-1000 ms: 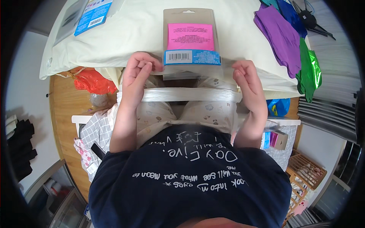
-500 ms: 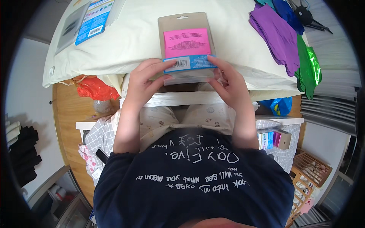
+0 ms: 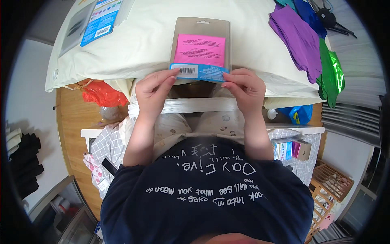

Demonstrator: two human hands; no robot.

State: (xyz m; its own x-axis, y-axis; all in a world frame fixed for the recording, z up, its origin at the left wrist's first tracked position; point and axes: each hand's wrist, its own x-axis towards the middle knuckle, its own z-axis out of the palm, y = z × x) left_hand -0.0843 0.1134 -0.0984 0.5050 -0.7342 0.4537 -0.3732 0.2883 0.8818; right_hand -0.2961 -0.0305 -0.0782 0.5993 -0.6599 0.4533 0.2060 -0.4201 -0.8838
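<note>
Packet (image 3: 201, 51) pinched at near corners by left hand (image 3: 153, 91) and right hand (image 3: 247, 90), near edge of tabletop (image 3: 138, 44); possible drop from loosened grip.

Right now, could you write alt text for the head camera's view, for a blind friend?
The left hand and right hand pinch the near end of a pink-and-blue packet at a cream cloth's edge; purple foil and green foil lie to the right.
</note>
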